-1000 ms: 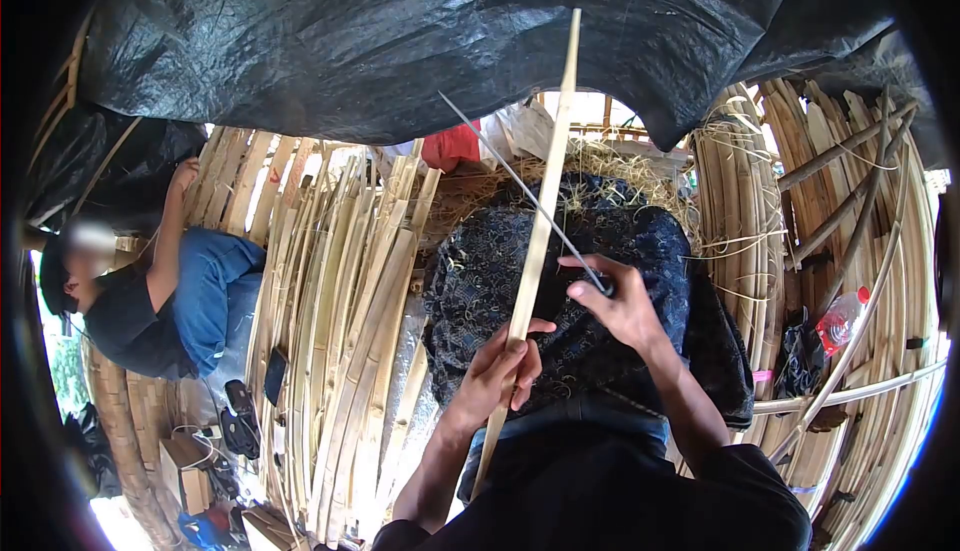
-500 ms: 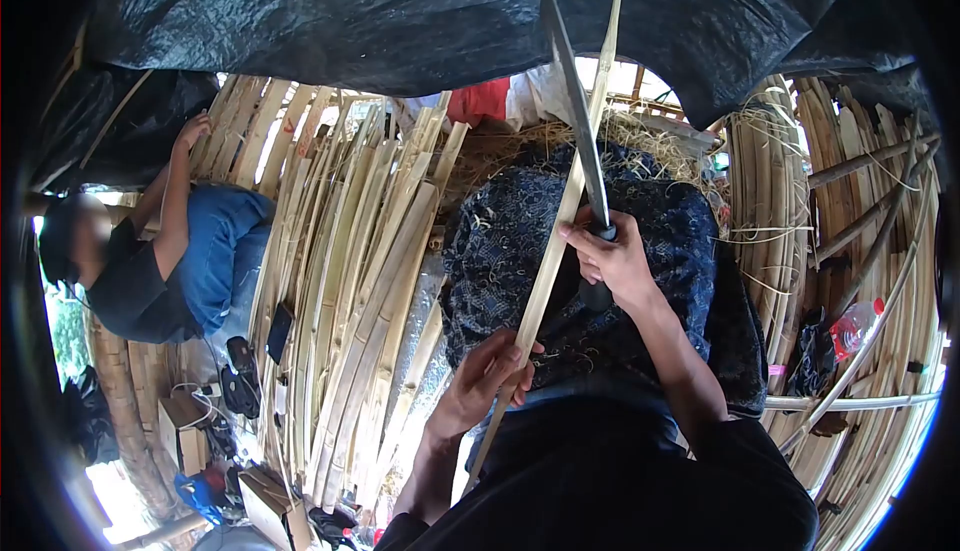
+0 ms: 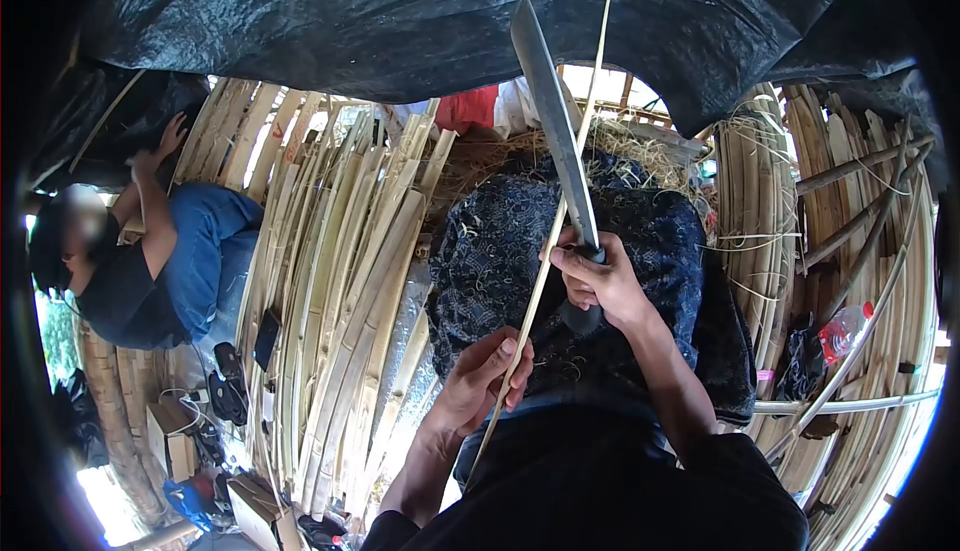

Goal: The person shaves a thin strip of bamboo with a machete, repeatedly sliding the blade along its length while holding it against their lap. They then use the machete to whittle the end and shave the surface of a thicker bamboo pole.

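Note:
A long, thin bamboo strip runs slantwise across my lap, its narrow edge facing me. Low on the strip, my left hand grips it between thumb and fingers. My right hand is closed round the dark handle of a machete, whose broad blade points up and away and crosses the strip. The right thumb and fingertips also lie against the strip near the blade's base. Dark blue patterned cloth covers my lap beneath both hands, with thin shavings scattered on it.
Split bamboo slats lie in rows at the left. A bundle of strips, poles and a plastic bottle are on the right. Black sheeting hangs overhead. Another person sits at the far left, arms raised.
The bamboo strip has turned from its flat face to its narrow edge. The machete's blade has swung slightly left and shows more of its side. The other person's hands have shifted.

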Tool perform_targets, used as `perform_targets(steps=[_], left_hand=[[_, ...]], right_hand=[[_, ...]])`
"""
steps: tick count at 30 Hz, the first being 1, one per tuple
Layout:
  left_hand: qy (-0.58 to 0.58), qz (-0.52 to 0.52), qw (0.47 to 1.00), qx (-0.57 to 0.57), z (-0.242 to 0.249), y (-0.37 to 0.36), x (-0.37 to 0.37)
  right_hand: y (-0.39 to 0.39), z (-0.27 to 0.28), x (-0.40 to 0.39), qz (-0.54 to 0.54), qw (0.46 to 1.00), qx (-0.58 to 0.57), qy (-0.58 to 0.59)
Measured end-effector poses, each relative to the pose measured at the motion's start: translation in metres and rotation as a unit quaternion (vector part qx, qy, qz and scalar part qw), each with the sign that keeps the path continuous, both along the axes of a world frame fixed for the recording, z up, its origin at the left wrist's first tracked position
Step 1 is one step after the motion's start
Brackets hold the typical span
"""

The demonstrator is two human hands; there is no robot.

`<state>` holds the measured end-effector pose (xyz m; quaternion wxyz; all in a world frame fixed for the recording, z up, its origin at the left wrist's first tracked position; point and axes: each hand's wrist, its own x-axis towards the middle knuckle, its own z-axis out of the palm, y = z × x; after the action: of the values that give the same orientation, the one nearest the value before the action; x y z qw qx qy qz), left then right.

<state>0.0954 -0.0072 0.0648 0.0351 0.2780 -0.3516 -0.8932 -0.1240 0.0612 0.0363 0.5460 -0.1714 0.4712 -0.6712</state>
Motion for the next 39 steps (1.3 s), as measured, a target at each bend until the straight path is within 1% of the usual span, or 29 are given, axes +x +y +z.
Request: perform_targets(steps=[2,4,6,7,8,9,10,12,14,16,18,20,21,22,23,24,25,26,27,28,29,30,32,33,35,39], left_hand=[[0.001,0.005,1.000,0.001,0.000,0.003,0.000],[0.001,0.011,1.000,0.002,0.001,0.005,-0.001],[-0.017,0.039,0.999,0.003,0.005,0.007,-0.001],[-0.017,0.040,0.999,0.003,0.004,0.007,-0.001],[-0.044,0.030,0.997,-0.051,0.000,0.006,0.000],[-0.071,0.021,0.992,-0.105,-0.003,0.006,0.000],[-0.071,0.021,0.992,-0.105,-0.006,0.005,0.000],[-0.085,-0.014,0.980,-0.178,-0.010,0.006,-0.001],[-0.100,-0.018,0.980,-0.170,-0.007,0.012,0.002],[-0.112,-0.019,0.980,-0.165,-0.006,0.014,0.008],[-0.086,-0.031,0.993,-0.079,-0.007,0.015,0.021],[-0.103,-0.022,0.990,-0.092,-0.015,0.015,0.024],[-0.090,-0.018,0.994,-0.055,-0.021,0.013,0.026],[-0.076,-0.013,0.997,-0.019,-0.027,0.011,0.026],[-0.073,-0.009,0.997,-0.018,-0.033,0.010,0.023],[-0.078,0.020,0.996,0.041,-0.038,0.010,0.018],[-0.082,0.050,0.990,0.099,-0.044,0.009,0.014],[-0.079,0.054,0.990,0.099,-0.049,0.006,0.011],[-0.080,0.055,0.987,0.125,-0.054,0.005,0.010],[-0.083,0.057,0.983,0.152,-0.058,0.004,0.009],[-0.081,0.060,0.983,0.154,-0.062,0.002,0.008],[-0.075,0.059,0.983,0.159,-0.065,-0.001,0.007],[-0.070,0.061,0.982,0.167,-0.072,-0.003,0.009],[-0.071,0.054,0.982,0.165,-0.075,-0.003,0.010],[-0.071,0.051,0.983,0.163,-0.077,-0.005,0.010],[-0.078,0.056,0.982,0.162,-0.076,-0.001,0.015]], right_hand=[[-0.002,0.002,0.004,-0.027,1.000,-0.008,0.011],[-0.001,0.005,0.004,-0.018,0.999,0.001,0.028],[0.000,0.004,0.005,-0.008,0.999,0.011,0.044],[0.001,0.001,0.005,-0.004,0.998,0.037,0.047],[0.002,-0.002,0.005,0.000,0.997,0.063,0.051],[0.001,-0.005,0.010,-0.022,0.996,0.067,0.057],[-0.001,-0.010,0.014,-0.022,0.996,0.066,0.057],[-0.003,-0.023,0.020,-0.006,0.984,0.085,0.158],[-0.008,-0.031,0.021,-0.005,0.984,0.091,0.154],[-0.017,-0.037,0.017,-0.037,0.989,0.073,0.123],[-0.022,-0.042,0.010,-0.037,0.988,0.077,0.129],[-0.025,-0.045,0.003,-0.020,0.982,0.096,0.164],[-0.027,-0.043,0.001,-0.005,0.969,0.121,0.214],[-0.026,-0.048,0.001,0.000,0.969,0.122,0.216],[-0.027,-0.051,0.002,-0.008,0.936,0.128,0.327],[-0.027,-0.051,0.002,-0.017,0.891,0.131,0.434],[-0.021,-0.049,0.005,0.006,0.880,0.166,0.446],[-0.015,-0.059,0.008,0.009,0.878,0.164,0.449],[-0.007,-0.074,0.011,0.001,0.820,0.103,0.563],[0.001,-0.088,0.015,-0.007,0.746,0.039,0.665],[0.006,-0.077,0.019,0.031,0.748,0.057,0.661],[0.007,-0.068,0.019,0.106,0.748,0.080,0.650],[0.008,-0.064,0.022,0.160,0.708,0.090,0.682],[0.009,-0.065,0.024,0.163,0.707,0.089,0.682],[0.008,-0.069,0.026,0.195,0.652,0.082,0.728],[0.008,-0.074,0.026,0.208,0.657,0.059,0.723]])
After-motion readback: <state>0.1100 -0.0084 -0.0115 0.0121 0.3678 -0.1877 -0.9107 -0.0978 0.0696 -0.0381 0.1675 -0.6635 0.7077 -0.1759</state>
